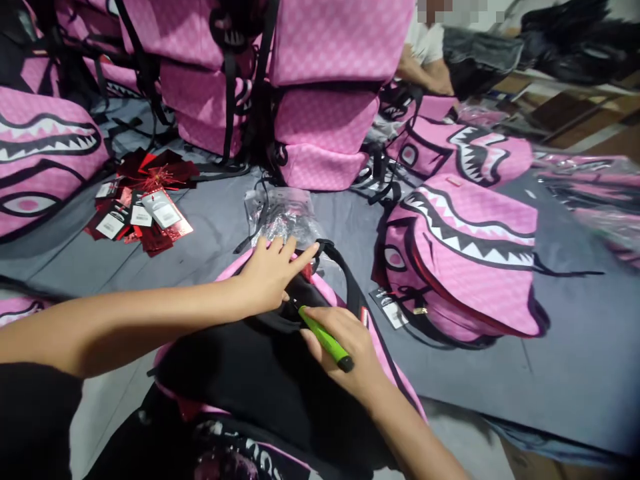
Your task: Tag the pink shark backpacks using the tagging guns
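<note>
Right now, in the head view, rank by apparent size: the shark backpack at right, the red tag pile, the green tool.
1. shark backpack, largest.
2. red tag pile, though farther away.
3. green tool, in the right hand.

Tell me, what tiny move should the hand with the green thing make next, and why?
Probably nudge the green tool tip-first a little forward, to the black top edge of the backpack just under the left hand. The right hand grips the tool pointing there, and the left hand lies flat beside the black strap, seemingly pinning that spot.
</note>
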Tool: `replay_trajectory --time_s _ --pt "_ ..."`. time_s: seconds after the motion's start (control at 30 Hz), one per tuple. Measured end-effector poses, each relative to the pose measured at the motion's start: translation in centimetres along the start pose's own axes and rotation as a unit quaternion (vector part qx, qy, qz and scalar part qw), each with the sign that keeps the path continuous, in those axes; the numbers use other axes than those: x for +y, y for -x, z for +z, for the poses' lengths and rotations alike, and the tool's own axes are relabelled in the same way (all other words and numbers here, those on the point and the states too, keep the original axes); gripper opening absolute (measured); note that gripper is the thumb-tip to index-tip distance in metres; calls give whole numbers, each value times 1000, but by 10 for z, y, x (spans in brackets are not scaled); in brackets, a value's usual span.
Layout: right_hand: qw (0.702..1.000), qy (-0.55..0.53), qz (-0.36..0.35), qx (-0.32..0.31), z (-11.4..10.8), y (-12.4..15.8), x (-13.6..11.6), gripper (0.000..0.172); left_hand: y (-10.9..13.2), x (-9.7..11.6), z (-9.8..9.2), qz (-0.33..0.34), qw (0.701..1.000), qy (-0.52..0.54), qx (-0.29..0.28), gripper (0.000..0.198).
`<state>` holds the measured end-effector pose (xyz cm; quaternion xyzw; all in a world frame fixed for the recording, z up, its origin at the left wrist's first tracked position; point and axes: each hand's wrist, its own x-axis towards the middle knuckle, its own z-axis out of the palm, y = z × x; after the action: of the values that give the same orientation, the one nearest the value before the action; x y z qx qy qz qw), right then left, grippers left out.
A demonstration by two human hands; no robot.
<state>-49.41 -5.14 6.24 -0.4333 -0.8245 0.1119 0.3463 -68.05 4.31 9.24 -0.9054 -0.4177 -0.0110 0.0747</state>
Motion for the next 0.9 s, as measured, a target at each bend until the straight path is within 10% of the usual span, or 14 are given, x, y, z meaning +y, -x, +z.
replay_trajectory --time_s 0.4,0.9 --pt "981 53 60 -176 -17 -30 -10 17 -7 0 8 6 1000 0 4 98" --pt "985 131 93 -64 6 -24 -31 13 -12 -4 3 4 999 18 -45 79"
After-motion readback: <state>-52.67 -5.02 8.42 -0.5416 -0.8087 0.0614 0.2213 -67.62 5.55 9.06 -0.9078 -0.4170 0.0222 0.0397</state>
